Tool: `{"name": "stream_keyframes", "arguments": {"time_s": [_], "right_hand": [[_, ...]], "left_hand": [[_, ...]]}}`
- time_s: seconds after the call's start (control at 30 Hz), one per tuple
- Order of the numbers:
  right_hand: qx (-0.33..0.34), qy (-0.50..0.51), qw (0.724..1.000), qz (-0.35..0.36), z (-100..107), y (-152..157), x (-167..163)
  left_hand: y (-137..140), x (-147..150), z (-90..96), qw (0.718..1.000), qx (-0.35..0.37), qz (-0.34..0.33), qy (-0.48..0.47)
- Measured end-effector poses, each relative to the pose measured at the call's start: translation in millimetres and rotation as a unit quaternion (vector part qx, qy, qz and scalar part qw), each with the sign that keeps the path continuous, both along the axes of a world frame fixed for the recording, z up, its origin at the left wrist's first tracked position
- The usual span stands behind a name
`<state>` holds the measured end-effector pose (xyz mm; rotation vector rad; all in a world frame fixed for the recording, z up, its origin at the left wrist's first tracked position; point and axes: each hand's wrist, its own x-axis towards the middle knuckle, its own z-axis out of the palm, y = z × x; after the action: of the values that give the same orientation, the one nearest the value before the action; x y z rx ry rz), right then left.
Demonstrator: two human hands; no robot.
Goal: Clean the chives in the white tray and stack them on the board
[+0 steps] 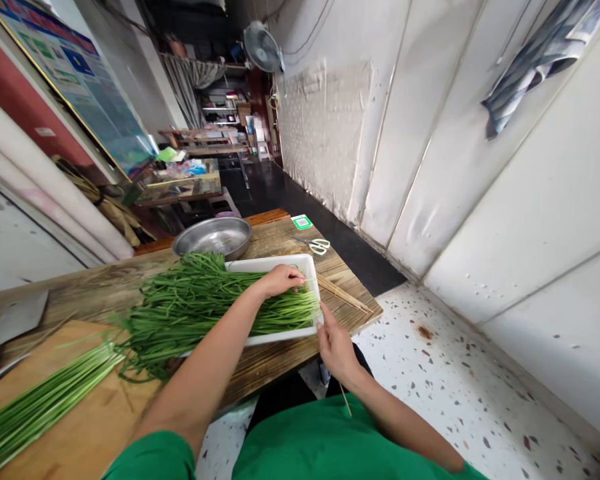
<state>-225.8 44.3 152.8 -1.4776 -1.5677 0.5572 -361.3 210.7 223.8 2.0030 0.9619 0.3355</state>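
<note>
A white plastic tray (311, 265) on the wooden table holds a large heap of garlic chives (195, 293), their pale ends toward the right and leafy tops spilling over the left side. Over those pale ends, my left hand (279, 280) is closed, its fingertips pinched on chive stalks. My right hand (336, 343) is closed at the tray's right corner around a thin bamboo skewer (347, 400), whose lower end sticks out below the palm. Several more skewers (343, 293) lie on the table right of the tray.
Behind the tray stand a metal bowl (213, 230), scissors (320, 246) and a green code card (302, 222). On the left, more chives lie on a cutting board (80, 420), with a cleaver (17, 320) beyond it. The table edge (375, 313) ends near my right hand.
</note>
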Motion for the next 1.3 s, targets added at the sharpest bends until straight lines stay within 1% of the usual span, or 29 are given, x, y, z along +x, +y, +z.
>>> {"name": "stream_keyframes", "arguments": {"time_s": [0.1,0.2,0.4,0.57,0.83,1.03,1.13,1.3], "right_hand": [[-0.004,0.001,1.0,0.003,2.2,-1.2,-0.3],[-0.004,0.004,1.0,0.004,4.2,-2.0,-0.7],[0.014,0.004,1.0,-0.007,4.5,-2.1,-1.5],[0.014,0.003,1.0,-0.003,3.9,-2.9,-1.6],[0.021,0.008,1.0,-0.01,3.5,-3.2,-2.4],[0.028,0.008,0.999,-0.015,2.2,-2.7,-3.0],[0.03,0.008,0.999,-0.019,2.0,-3.0,-3.5],[0.032,0.0,0.999,-0.02,1.2,-3.5,-5.0]], "left_hand": [[-3.8,-0.8,2.6,0.995,-0.088,0.018,-0.033],[-3.5,-3.0,3.9,0.992,-0.117,0.026,-0.048],[-2.9,-4.3,6.4,0.991,-0.121,0.049,-0.016],[-4.8,-4.3,10.6,0.991,-0.128,0.034,-0.025],[-3.7,-6.5,7.6,0.991,-0.125,0.038,-0.009],[-5.1,-7.1,10.4,0.992,-0.123,0.03,0.002],[-6.6,-6.7,11.6,0.992,-0.119,0.037,0.007],[-6.7,-7.0,9.2,0.993,-0.111,0.04,0.008]]}}
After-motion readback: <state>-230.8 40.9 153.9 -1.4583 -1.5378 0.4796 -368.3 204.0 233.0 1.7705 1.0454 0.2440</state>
